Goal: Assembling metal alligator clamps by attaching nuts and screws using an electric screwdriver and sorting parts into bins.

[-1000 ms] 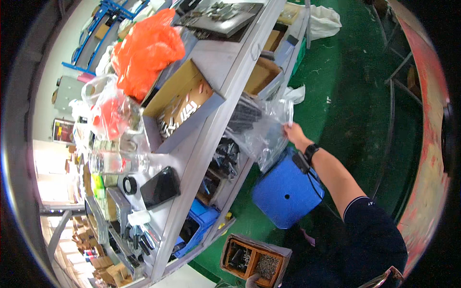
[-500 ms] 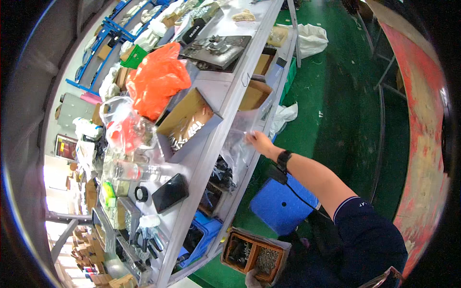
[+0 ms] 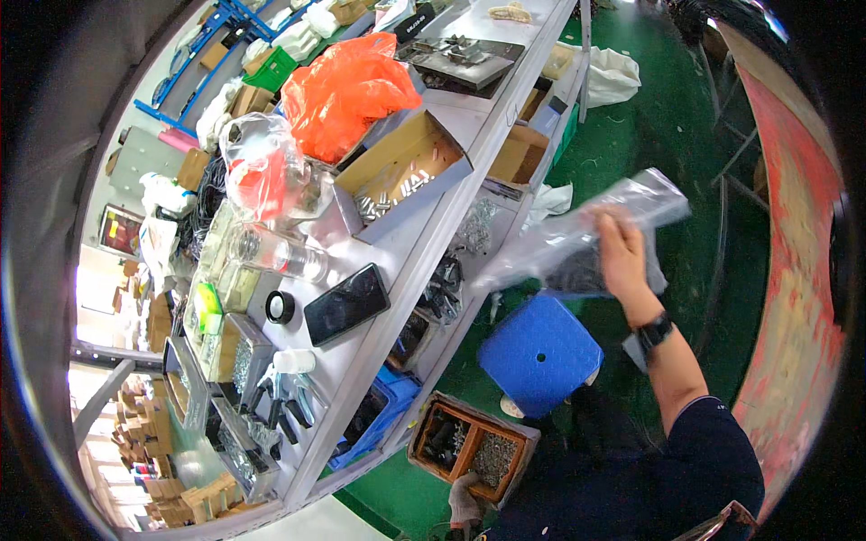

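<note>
Fingers of the right hand (image 3: 622, 257) pinched a clear bag (image 3: 577, 243), lifted so its dark contents hung. Left hand (image 3: 465, 505), gloved, gripped a parts box (image 3: 474, 446) below, steadying it.

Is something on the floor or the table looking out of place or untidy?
Yes. A white cloth or bag lies crumpled on the green floor by the table end, and another white scrap lies under the table edge. The orange bag sprawls over boxes.
</note>
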Available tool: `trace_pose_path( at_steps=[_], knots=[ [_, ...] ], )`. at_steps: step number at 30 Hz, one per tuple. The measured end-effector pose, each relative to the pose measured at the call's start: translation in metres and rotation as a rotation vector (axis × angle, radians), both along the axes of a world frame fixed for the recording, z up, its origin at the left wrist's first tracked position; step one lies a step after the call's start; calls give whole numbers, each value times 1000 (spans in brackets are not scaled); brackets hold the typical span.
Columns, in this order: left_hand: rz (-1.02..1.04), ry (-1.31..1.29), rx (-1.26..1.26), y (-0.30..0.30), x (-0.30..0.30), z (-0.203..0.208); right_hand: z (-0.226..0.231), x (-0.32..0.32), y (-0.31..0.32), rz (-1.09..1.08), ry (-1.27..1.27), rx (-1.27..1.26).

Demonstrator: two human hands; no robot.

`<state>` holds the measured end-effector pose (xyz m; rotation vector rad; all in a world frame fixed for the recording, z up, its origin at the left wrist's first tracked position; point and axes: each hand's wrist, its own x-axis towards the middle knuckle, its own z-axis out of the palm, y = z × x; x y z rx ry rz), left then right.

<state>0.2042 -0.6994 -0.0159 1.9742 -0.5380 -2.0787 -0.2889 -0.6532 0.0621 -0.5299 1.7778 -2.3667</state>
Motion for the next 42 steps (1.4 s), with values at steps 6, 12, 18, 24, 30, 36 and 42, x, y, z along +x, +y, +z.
trace_pose_path(
  at_steps=[6, 12, 18, 24, 30, 36, 42],
  knots=[
    [-92, -66, -23, -27, -9, 15, -49, 53, 143, -281, -184, 236],
    [-89, 23, 2, -48, -37, 17, -103, 124, 256, -518, -480, 196],
    [-98, 77, 28, -66, -57, -10, -121, 112, 317, -606, -464, 239],
    [-23, 12, -51, -30, -121, 14, -167, 55, 377, -642, -445, 294],
    [-20, -11, -195, 30, -215, 29, -254, -19, 408, -562, -720, 391],
    [183, 106, -64, 53, -281, 30, -296, -90, 423, -242, -901, 456],
    [223, 203, -147, 92, -285, 48, -287, -188, 382, -22, -796, 421]
  ],
)
